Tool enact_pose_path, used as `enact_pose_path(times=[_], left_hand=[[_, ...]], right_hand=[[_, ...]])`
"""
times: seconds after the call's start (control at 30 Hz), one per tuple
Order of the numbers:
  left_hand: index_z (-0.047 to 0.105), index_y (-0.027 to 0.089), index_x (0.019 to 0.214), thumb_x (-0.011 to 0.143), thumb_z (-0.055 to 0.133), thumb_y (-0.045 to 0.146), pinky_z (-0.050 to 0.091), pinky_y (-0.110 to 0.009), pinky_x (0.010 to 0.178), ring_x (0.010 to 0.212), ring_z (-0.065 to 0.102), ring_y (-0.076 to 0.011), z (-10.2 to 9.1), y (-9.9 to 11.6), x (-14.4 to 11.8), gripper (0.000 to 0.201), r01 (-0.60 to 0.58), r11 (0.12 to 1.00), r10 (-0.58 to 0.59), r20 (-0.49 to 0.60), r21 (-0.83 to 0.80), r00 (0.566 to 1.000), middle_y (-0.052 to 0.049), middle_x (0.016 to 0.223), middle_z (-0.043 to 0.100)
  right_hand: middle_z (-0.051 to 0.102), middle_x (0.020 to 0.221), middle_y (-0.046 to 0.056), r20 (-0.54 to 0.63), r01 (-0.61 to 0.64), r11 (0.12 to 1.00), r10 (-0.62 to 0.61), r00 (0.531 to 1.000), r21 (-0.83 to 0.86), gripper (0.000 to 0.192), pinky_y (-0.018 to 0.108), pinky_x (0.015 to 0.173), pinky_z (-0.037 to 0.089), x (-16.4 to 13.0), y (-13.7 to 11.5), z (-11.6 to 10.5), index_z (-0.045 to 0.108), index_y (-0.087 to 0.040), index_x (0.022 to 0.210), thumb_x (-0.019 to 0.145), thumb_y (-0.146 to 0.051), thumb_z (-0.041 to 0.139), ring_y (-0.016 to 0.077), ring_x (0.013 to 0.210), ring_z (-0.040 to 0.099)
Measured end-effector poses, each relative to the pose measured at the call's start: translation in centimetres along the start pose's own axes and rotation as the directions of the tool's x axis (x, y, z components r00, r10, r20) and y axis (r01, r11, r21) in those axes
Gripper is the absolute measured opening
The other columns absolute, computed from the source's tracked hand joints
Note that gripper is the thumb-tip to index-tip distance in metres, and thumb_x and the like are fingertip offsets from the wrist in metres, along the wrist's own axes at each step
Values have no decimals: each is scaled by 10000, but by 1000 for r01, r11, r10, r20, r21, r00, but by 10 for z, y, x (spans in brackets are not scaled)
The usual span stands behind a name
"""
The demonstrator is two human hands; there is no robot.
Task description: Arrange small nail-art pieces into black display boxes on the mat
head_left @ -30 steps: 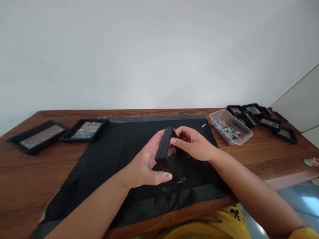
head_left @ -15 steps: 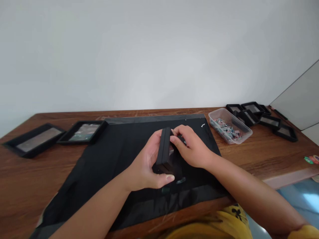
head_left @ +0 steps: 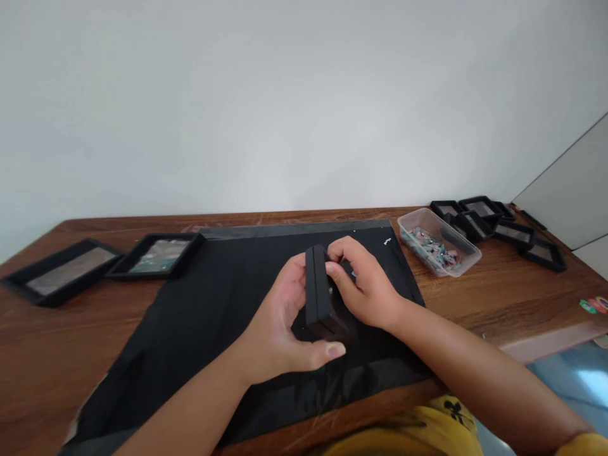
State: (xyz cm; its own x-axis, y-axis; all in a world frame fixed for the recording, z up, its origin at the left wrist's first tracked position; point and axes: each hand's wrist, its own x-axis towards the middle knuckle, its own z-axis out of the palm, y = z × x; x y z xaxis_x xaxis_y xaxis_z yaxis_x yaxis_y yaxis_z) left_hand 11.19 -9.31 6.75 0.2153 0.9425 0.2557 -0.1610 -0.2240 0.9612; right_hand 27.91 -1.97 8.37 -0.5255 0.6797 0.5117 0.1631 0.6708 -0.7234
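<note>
Wood-grain tabletop [head_left: 475, 297], matte black mat [head_left: 213, 304], small black frame case [head_left: 317, 291] held on edge over the mat's middle.

Your left hand [head_left: 280, 323] clamps the case, thumb below, fingers behind; your right hand [head_left: 365, 285] pinches its near face. Judged step: closing or seating the halves; next calls for even pressure. Flat black trays [head_left: 71, 269] left; clear plastic tub [head_left: 439, 240] of small bits right.

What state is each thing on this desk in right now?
Black case: held on edge, nearly shut, between both hands.
Left hand: gripping the case.
Right hand: pressed on the case's side.
Plastic tub: lidless, holding small colourful pieces.
Two frames: lying flat.
Black mat: spread flat.
</note>
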Motion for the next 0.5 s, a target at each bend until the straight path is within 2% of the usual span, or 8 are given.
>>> enact_pose_path(times=[0.17, 0.3, 0.43, 0.5], left_hand=[[457, 287, 1397, 704, 955, 347, 540, -554, 1132, 1340, 642, -378, 0, -1, 0, 856, 21, 999, -21, 3, 27, 1000, -116, 1367, 667], [542, 294, 1395, 574, 1048, 457, 514, -573, 1164, 1406, 584, -421, -5, -8, -1, 978, 155, 987, -154, 20, -45, 988, -124, 1419, 651], [580, 349, 1438, 429, 1105, 412, 529, -504, 1164, 1419, 580, -391, -8, -22, -1, 1138, 183, 969, -179, 37, -166, 983, -94, 1500, 618], [608, 340, 1417, 432, 1102, 384, 598, -454, 1058, 1295, 667, -351, -8, -25, 0, 1103, 186, 959, -186, 18, -215, 982, -84, 1394, 680]], right_hand=[[562, 911, 29, -3, 66, 997, -66, 998, 42, 148, 345, 809, 490, -2, 3, 3, 466, -242, 917, 1058, -283, 489, 183, 854, 538], [556, 896, 22, -15, 34, 997, -33, 999, 69, 154, 331, 784, 489, -2, -1, 1, 472, -241, 908, 1051, -286, 504, 177, 838, 542], [554, 880, 13, -34, 11, 997, -8, 999, 76, 163, 326, 786, 489, -2, -6, -2, 481, -242, 905, 1050, -307, 517, 170, 825, 545], [568, 889, 19, -39, 20, 997, -17, 999, 69, 167, 336, 810, 494, -2, -7, -1, 484, -242, 901, 1052, -306, 516, 173, 839, 551]])
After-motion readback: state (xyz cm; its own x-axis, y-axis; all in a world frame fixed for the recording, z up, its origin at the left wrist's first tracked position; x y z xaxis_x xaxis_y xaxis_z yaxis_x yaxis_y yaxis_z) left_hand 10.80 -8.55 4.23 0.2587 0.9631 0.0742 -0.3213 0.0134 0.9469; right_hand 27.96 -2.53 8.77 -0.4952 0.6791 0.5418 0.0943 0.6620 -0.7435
